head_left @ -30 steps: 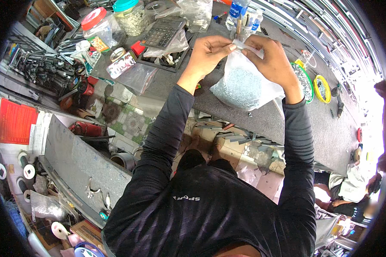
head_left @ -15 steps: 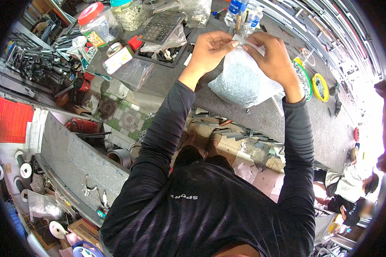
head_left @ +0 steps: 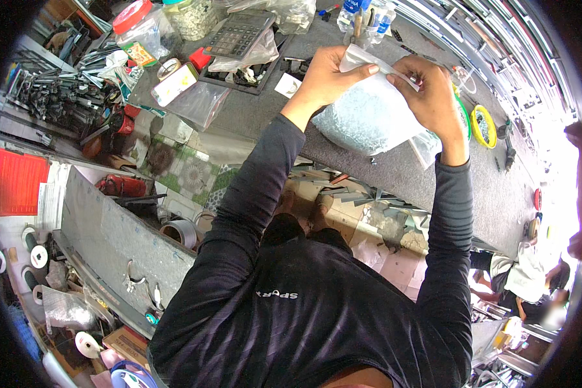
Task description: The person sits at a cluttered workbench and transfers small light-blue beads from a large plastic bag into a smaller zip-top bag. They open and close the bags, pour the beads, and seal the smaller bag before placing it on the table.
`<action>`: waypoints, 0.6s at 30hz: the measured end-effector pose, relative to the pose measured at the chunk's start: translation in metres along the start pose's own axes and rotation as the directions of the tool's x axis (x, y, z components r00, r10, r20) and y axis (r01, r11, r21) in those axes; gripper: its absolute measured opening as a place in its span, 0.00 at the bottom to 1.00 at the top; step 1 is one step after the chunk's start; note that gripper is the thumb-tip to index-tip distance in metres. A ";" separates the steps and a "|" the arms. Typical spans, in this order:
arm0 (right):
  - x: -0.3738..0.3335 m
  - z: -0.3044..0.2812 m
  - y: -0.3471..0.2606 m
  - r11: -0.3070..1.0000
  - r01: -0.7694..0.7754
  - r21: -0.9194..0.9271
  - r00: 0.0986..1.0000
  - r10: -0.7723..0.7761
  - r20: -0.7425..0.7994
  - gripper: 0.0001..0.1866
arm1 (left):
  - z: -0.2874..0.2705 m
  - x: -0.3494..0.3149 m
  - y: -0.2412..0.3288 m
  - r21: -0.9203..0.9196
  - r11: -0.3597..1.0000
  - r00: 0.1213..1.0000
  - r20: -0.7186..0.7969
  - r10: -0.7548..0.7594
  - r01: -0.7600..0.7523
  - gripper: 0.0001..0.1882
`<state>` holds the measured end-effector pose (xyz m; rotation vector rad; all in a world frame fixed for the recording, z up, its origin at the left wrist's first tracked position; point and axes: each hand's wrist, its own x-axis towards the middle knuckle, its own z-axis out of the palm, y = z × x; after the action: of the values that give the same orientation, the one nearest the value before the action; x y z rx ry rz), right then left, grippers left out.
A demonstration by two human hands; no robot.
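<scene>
A clear plastic bag point(head_left: 362, 119), bulging with many small grey-blue pieces, rests at the near edge of the grey worktable point(head_left: 491, 207). My left hand point(head_left: 330, 74) pinches the left part of the bag's top edge between thumb and fingers. Farther along the same edge, my right hand point(head_left: 430, 94) grips the right end, with its fingertips pressed together. Between the two hands the top strip of the bag is stretched out and slants down to the right. What the small pieces are I cannot make out.
Left on the table are a calculator point(head_left: 236, 35), a phone point(head_left: 174, 84), a red-lidded jar point(head_left: 139, 26) and a tape roll point(head_left: 169, 67). Water bottles point(head_left: 352, 14) stand at the back. A yellow-rimmed basket point(head_left: 484, 127) lies right. Another person point(head_left: 524, 278) is at far right.
My hands have moved apart along the bag's top edge, the right one going right. The strip between them is now spread out, where it was bunched before.
</scene>
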<state>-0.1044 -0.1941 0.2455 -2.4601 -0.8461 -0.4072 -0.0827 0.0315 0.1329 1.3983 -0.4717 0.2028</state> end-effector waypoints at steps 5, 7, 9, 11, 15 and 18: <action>-0.009 0.000 0.000 1.000 0.022 0.000 0.997 -0.022 -0.081 0.10 | 0.004 -0.002 -0.003 -0.022 1.000 0.998 -0.068 0.005 -0.006 0.13; -0.015 -0.001 0.004 0.999 -0.030 -0.011 0.997 0.029 -0.066 0.11 | 0.003 -0.003 -0.004 -0.017 1.000 0.997 -0.072 0.006 -0.007 0.14; -0.018 -0.001 0.009 0.999 -0.032 0.015 0.997 0.033 -0.076 0.11 | 0.002 -0.003 -0.005 0.046 0.999 0.997 -0.076 -0.002 0.006 0.14; -0.021 0.000 0.016 0.998 -0.027 0.054 0.995 0.032 -0.098 0.11 | 0.002 -0.001 -0.006 0.037 0.998 0.998 -0.043 0.045 -0.044 0.15; -0.022 -0.001 0.029 0.994 0.113 -0.015 0.987 -0.114 -0.116 0.10 | 0.003 0.000 -0.010 0.069 0.998 1.000 -0.026 0.011 -0.010 0.15; -0.023 -0.003 0.031 0.994 0.107 -0.033 0.989 -0.110 -0.096 0.10 | 0.006 0.001 -0.012 0.033 0.999 0.999 -0.051 0.007 -0.006 0.14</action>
<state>-0.1024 -0.2277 0.2273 -2.4047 -0.9416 -0.5771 -0.0781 0.0239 0.1230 1.4209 -0.4327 0.2518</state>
